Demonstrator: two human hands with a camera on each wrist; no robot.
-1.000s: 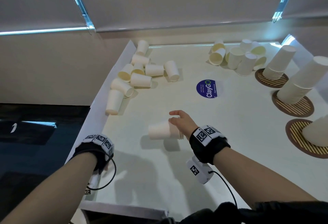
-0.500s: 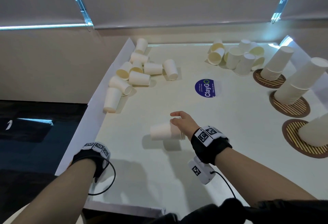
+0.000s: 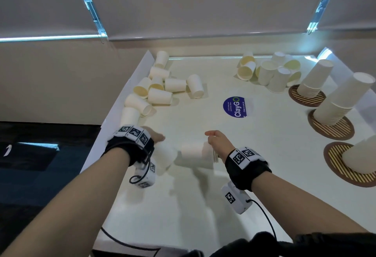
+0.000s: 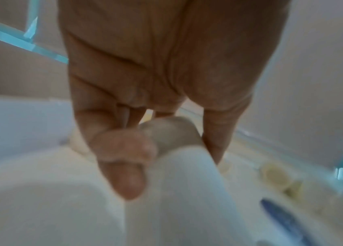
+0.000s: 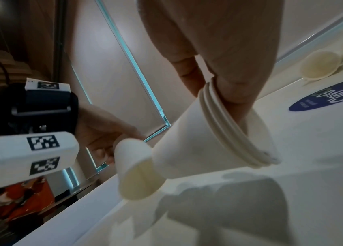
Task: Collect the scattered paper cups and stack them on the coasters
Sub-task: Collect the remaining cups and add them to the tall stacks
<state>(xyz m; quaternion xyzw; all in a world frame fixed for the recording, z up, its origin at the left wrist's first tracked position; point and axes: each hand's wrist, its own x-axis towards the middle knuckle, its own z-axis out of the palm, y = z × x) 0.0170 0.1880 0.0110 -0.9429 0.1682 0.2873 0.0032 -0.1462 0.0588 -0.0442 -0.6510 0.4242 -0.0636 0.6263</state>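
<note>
My right hand [image 3: 217, 143] holds a short nested stack of white paper cups [image 3: 194, 153] on its side above the table, fingers hooked inside the rims [image 5: 236, 106]. My left hand [image 3: 157, 137] grips a single white cup [image 3: 165, 158] by its base, just left of the stack. In the right wrist view this single cup [image 5: 134, 168] has its open mouth turned toward the stack's closed end [image 5: 189, 146] and overlaps it. Three brown striped coasters [image 3: 307, 99] [image 3: 335, 131] [image 3: 335, 165] at the right each carry an upside-down cup stack [image 3: 316, 79].
Loose cups lie in a cluster along the table's left edge [image 3: 160, 92] and in another at the back right [image 3: 270, 73]. A blue ClayGo sticker [image 3: 236, 107] marks the middle. The white table [image 3: 203, 206] drops off at the left and near edges.
My left hand has risen from the table's near left edge and come right, now holding a cup beside the stack. The right hand has barely moved.
</note>
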